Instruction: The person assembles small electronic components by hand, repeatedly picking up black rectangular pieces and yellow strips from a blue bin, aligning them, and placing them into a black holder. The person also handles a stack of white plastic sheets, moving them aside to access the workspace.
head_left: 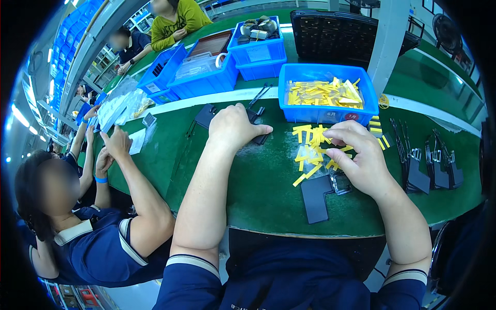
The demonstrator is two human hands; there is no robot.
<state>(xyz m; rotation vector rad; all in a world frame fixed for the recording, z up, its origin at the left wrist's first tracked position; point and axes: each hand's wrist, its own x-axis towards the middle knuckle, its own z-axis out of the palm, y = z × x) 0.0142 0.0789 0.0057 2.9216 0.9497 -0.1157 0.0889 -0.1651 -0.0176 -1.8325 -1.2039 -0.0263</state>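
Observation:
My left hand (232, 126) is bent over a dark flat part (263, 138) on the green table, its thumb lying across that part. Its other fingers are mostly hidden behind the hand. Over a loose pile of short yellow strips (310, 150) hovers my right hand (359, 155), thumb and forefinger apart with nothing visible between them. Just below that hand lies a dark grey L-shaped part (315, 199), with a clear and metallic piece (341, 183) at its upper right corner. Another dark part (205, 115) with thin black leads sits left of my left hand.
A blue bin (328, 112) of yellow strips stands behind the pile. Several dark parts with wires (417, 173) lie at the right. More blue bins (204, 80) line the back, near a white post (387, 46). At the left, a co-worker (113, 232) handles things close by.

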